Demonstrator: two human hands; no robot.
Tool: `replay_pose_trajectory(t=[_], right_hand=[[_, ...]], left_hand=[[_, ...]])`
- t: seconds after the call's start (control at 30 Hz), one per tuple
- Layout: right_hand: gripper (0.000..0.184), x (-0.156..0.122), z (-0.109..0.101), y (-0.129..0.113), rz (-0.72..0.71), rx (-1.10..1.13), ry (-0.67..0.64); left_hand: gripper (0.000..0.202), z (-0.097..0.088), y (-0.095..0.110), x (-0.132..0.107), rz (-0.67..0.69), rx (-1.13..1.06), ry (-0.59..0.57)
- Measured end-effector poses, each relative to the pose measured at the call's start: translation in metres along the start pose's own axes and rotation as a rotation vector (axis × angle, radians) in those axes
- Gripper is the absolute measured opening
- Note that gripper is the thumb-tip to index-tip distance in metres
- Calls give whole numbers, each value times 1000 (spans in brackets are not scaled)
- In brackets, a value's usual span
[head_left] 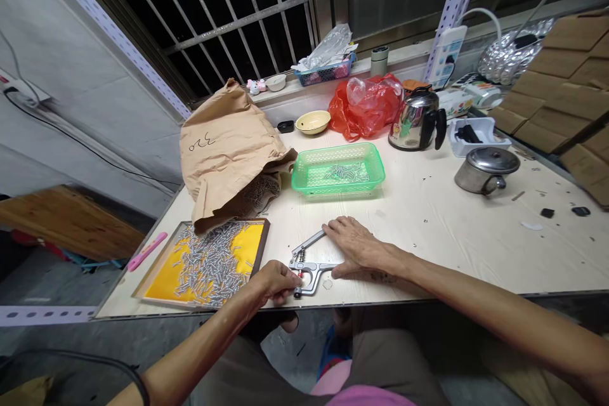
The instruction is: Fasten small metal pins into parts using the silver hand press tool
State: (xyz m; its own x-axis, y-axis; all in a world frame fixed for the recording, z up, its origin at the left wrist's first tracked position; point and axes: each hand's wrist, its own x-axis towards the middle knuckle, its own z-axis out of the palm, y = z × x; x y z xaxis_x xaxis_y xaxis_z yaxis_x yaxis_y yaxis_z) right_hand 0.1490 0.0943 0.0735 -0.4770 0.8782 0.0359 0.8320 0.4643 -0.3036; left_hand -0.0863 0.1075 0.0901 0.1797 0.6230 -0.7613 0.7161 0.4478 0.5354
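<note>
In the head view, just below the middle of the frame, a pair of hand press pliers (pixel 310 268) lies flat on the pale table (pixel 451 228), close to its near edge. The left hand (pixel 276 282) is curled, its fingertips pinched together against the tool's head; whether a small part sits between them cannot be told. The right hand (pixel 354 247) is released, lying palm down with fingers spread over the handles, steadying rather than squeezing. The work looks to be at the loading stage, something being set into the die, so the next move calls for a fine, steady placement before any pressure. The pliers' long axis runs roughly left to right, head toward the lower left, handles splayed open toward the right, one rising to the upper right. At the lower left a yellow tray (pixel 247 247) holds small metal sleeves (pixel 209 260); above centre a green basket (pixel 304 187) holds a few more; a brown paper bag (pixel 223 139) slumps between them.
</note>
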Motion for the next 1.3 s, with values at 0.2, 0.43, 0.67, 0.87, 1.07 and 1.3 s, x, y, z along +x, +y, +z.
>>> replay_pose_trajectory(t=[0.2,0.43,0.67,0.87,1.07,1.3], right_hand=[[69,-2,-3,-6,11,-48,-4],[44,-9,2,-13,61,-20,1],[42,-10,3,-16,66,-17,-18],[61,-12,-11,-16,62,-9,-130],[29,-11,-26,-22,106,-24,-193],[15,-4,-3,-17,132,-44,-214]], left_hand=[[51,1,-5,0,-16,3,11],[40,6,-2,-15,174,376,352],[41,36,19,-9,880,836,413],[53,38,35,9,896,1006,292],[40,37,44,9,764,1002,332],[13,41,47,12,721,996,358]])
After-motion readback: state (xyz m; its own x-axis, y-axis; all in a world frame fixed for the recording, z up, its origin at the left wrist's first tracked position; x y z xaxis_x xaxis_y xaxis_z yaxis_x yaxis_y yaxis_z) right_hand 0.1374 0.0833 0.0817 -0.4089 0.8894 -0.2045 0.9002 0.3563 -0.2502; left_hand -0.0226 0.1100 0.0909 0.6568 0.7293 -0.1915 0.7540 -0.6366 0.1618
